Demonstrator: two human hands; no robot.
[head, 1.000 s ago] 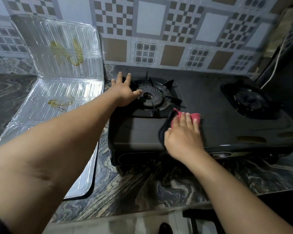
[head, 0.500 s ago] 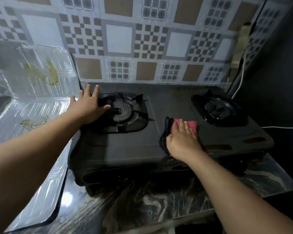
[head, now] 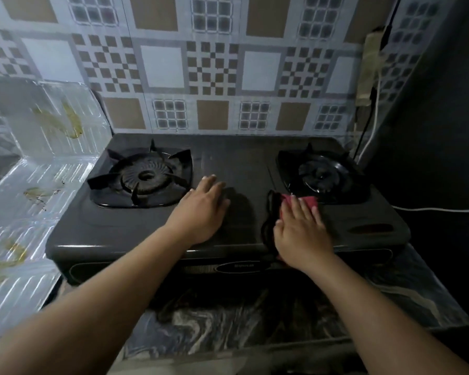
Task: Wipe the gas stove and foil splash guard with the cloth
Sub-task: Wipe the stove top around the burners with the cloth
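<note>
Foil guard (head: 38,185) at far left: back panel upright against the tiled wall (head: 160,66), the rest lying flat on the marbled surface (head: 228,326), touching the stove's left side. Yellow-brown grease streaks on both the upright panel and the flat part.

Black two-burner stove (head: 136,228) sits on the surface, back edge against the wall. Left burner (head: 144,177) has its pan support in place.

Left hand (head: 201,212) lies palm-down on the stove top between the burners, just right of the left burner. Fingers straight and close together, holding nothing.

Right hand (head: 299,231) is palm-down on the cloth (head: 309,200), pressing it to the stove top in front of the right burner (head: 320,173). Fingers extended flat, not curled round it. Cloth is red with a dark edge showing left of the hand; red part sticks out past the fingertips, just beside the burner tray.

White cable (head: 439,209) runs along the right side, from the wall corner down behind the stove.
</note>
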